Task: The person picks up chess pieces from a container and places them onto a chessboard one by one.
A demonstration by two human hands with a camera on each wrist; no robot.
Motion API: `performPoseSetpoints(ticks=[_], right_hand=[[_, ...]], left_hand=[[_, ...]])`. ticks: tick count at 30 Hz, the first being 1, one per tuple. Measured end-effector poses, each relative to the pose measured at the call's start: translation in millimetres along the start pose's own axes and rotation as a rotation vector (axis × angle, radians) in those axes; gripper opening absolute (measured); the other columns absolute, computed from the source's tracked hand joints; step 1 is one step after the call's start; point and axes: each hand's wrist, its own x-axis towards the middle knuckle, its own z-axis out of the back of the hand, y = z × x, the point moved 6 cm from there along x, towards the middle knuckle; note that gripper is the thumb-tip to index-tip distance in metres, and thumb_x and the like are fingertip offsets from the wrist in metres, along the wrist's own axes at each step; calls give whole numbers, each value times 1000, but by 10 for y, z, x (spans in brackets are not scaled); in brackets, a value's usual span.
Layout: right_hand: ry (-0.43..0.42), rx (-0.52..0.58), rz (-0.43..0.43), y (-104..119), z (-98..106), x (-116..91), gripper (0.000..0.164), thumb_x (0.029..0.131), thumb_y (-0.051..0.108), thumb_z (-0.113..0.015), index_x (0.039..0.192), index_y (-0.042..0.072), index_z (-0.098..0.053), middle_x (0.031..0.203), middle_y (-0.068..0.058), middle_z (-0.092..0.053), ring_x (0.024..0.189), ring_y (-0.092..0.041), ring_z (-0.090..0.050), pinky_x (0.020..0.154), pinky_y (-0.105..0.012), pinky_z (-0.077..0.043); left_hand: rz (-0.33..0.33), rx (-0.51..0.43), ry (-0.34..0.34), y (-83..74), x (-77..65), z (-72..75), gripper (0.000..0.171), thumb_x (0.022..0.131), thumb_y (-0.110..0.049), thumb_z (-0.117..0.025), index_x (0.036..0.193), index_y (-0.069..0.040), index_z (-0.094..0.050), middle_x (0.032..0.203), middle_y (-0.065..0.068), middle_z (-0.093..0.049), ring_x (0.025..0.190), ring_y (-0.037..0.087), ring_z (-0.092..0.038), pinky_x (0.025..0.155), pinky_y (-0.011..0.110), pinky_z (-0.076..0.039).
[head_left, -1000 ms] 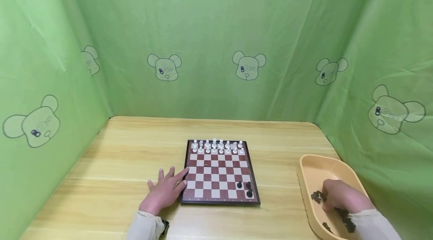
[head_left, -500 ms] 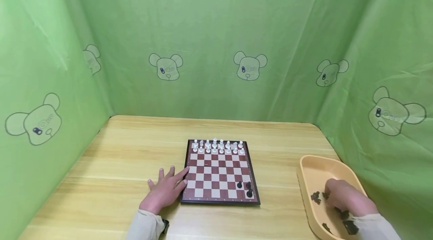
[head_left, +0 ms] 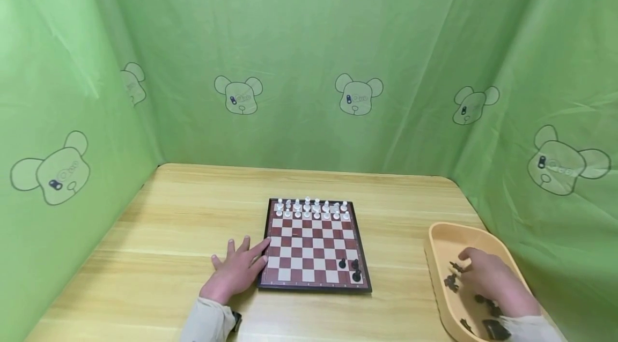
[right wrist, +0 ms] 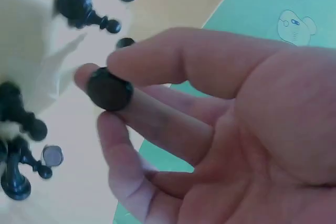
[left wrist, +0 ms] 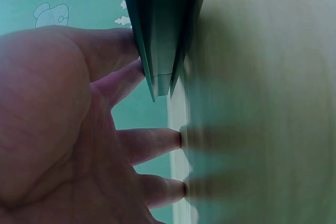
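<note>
My left hand [head_left: 236, 272] lies with fingers spread at the left edge of the chessboard [head_left: 304, 251]. Thumb and index finger touch the board's dark side [left wrist: 160, 45] in the left wrist view, while other fingertips press the table. Over the orange tray [head_left: 446, 243], my right hand [head_left: 494, 282] pinches a black chess piece [right wrist: 110, 90] between thumb and fingers. Its round base faces the right wrist camera; the fingers hide the rest, so its exact kind is unclear. Several loose black chess pieces [head_left: 451, 282] lie in the tray below that hand.
White chess pieces [head_left: 307, 208] fill two rows at the board's far side. Three black pieces [head_left: 356, 275] stand at its near right corner. Green curtains [head_left: 299, 63] surround the wooden table [head_left: 203, 192] at the back and sides.
My right hand has shifted a little and risen from the pieces in the tray, uncovering more of them, with one black chess piece now in its fingers. My left hand stays put.
</note>
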Motion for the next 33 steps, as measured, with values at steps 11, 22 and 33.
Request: performPoseSetpoints(ticks=[11,22,33], right_hand=[[-166,134,53,443,184,-24,69,98,16,-66,152,-9,-30,118,-30,-70,107,-56,-64,86,-70,-49],[-428,230,213,1197,417,-236,66,95,18,-77,151,8,-44,107,-15,-77,84,-24,-72,71,-39,-58],[-694,386,400,1749,433,-338,57,84,2,-84,136,11,-63,95,-7,-78,73,-3,-59,65,-11,-47]], left_hand=[[4,-3,4,-6,19,-9,49,109,-41,-47,158,-31,-46,164,27,-30,148,63,-10,104,90,2],[4,-14,0,17,12,-35,49,109,-41,-47,158,-32,-45,164,27,-30,148,63,-9,103,90,3],[-3,-3,-4,8,5,-6,49,109,-42,-47,157,-31,-46,163,28,-32,147,65,-11,102,91,1]])
